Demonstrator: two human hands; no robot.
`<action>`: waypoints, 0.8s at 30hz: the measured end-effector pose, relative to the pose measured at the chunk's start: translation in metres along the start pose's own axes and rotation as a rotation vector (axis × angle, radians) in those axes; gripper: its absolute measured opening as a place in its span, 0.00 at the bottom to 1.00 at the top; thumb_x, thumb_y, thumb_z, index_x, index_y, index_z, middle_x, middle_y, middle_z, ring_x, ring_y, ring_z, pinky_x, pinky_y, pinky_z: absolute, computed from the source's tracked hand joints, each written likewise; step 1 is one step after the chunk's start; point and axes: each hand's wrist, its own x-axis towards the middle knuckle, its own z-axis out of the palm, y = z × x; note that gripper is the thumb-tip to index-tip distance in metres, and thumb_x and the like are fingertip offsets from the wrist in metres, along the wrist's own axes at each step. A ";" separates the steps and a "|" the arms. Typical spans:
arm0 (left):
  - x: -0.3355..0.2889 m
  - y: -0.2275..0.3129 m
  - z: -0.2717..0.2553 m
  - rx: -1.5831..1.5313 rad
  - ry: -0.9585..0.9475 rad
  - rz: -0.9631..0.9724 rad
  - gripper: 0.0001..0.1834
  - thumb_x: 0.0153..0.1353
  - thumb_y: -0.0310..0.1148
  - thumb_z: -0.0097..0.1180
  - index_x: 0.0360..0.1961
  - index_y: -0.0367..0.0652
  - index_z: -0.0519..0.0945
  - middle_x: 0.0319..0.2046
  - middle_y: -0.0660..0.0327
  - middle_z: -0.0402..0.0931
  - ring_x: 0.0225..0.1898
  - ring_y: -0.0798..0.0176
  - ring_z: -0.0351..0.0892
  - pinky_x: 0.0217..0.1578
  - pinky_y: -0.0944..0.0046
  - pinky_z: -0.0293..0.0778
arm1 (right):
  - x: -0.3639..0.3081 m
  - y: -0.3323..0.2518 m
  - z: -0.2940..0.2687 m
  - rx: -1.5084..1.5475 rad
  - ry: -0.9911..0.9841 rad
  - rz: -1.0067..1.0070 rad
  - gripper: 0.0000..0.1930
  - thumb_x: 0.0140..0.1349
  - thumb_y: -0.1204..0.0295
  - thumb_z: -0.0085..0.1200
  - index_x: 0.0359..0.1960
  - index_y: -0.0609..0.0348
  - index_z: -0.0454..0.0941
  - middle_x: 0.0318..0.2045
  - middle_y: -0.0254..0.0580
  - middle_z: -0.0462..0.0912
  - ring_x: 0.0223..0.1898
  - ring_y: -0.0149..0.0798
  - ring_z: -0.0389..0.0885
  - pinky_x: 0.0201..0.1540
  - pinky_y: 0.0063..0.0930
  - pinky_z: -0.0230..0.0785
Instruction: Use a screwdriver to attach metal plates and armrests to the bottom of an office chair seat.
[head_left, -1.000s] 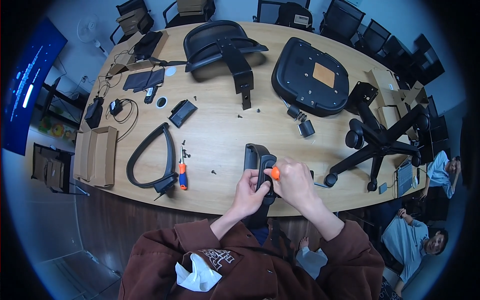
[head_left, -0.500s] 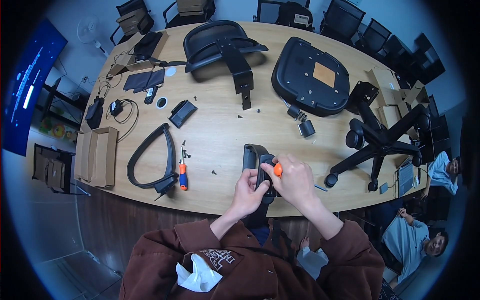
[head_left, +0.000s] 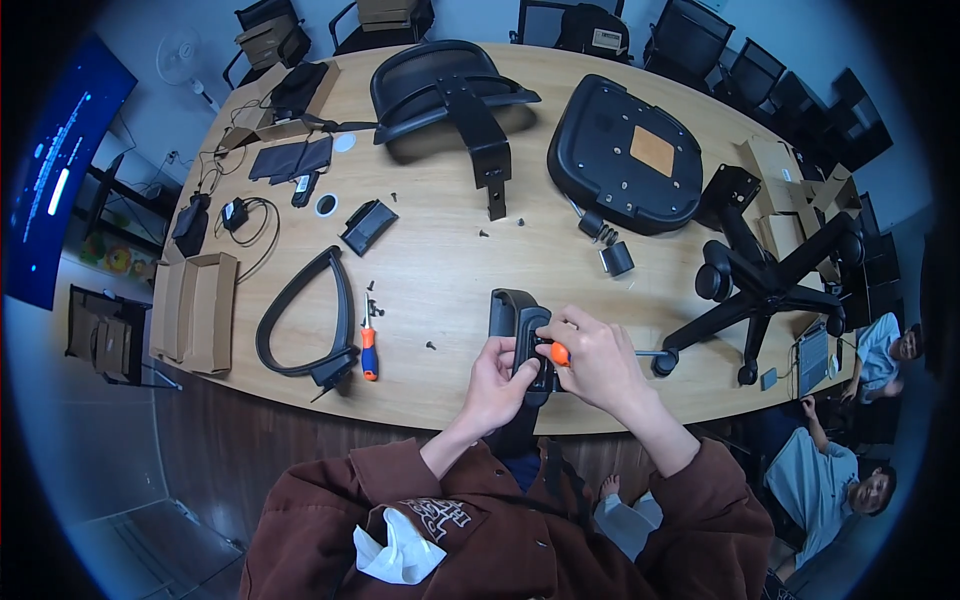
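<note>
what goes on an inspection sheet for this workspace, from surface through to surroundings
Surface: light wood table, parts spread across it
Job's things: black armrest in hand; looped armrest, backrest, seat with its underside showing and wheeled base on the table
Clutter: loose screws, blue-and-orange screwdriver, open cardboard box at left
Hands: left hand grips the black armrest; right hand holds an orange-ended tool
Cables: corded black adapter at left
Surroundings: chairs beyond the far edge, lit screen at left, two people at right
</note>
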 end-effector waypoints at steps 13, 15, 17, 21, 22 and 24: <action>-0.002 -0.006 -0.006 0.045 -0.002 -0.011 0.16 0.66 0.20 0.54 0.51 0.30 0.65 0.40 0.51 0.81 0.39 0.67 0.83 0.40 0.67 0.82 | 0.000 -0.003 0.015 -0.108 0.108 0.008 0.17 0.59 0.61 0.65 0.25 0.64 0.77 0.29 0.47 0.77 0.26 0.52 0.83 0.29 0.43 0.75; -0.003 -0.007 -0.006 0.034 0.024 0.024 0.15 0.66 0.21 0.54 0.51 0.30 0.65 0.39 0.51 0.81 0.38 0.67 0.83 0.39 0.67 0.82 | 0.000 -0.004 0.014 -0.098 0.141 0.027 0.19 0.57 0.59 0.66 0.25 0.64 0.77 0.28 0.47 0.78 0.26 0.52 0.83 0.28 0.43 0.76; -0.003 -0.005 -0.006 0.018 0.018 0.004 0.15 0.66 0.21 0.54 0.51 0.30 0.65 0.38 0.51 0.81 0.38 0.68 0.83 0.39 0.67 0.82 | 0.003 -0.002 0.007 0.007 0.325 0.009 0.21 0.52 0.56 0.71 0.28 0.62 0.79 0.27 0.43 0.80 0.21 0.45 0.80 0.24 0.38 0.71; -0.004 0.004 -0.004 -0.002 0.016 -0.070 0.15 0.67 0.21 0.54 0.50 0.30 0.65 0.37 0.52 0.82 0.37 0.68 0.83 0.38 0.67 0.82 | -0.009 0.006 -0.048 0.398 0.521 0.272 0.18 0.65 0.58 0.62 0.27 0.60 0.75 0.27 0.40 0.79 0.22 0.32 0.77 0.25 0.24 0.69; -0.004 0.002 -0.005 0.001 0.013 -0.071 0.15 0.67 0.21 0.54 0.50 0.30 0.65 0.37 0.52 0.82 0.37 0.68 0.83 0.38 0.67 0.82 | -0.013 0.010 -0.057 0.599 0.645 0.378 0.17 0.69 0.59 0.58 0.27 0.59 0.74 0.26 0.38 0.77 0.22 0.28 0.74 0.24 0.20 0.66; -0.004 -0.001 -0.004 0.020 0.023 -0.061 0.15 0.67 0.21 0.53 0.50 0.30 0.65 0.38 0.51 0.82 0.36 0.68 0.84 0.37 0.67 0.82 | -0.011 0.009 -0.070 1.007 0.953 0.096 0.19 0.74 0.59 0.48 0.27 0.57 0.70 0.23 0.35 0.71 0.18 0.26 0.68 0.21 0.18 0.61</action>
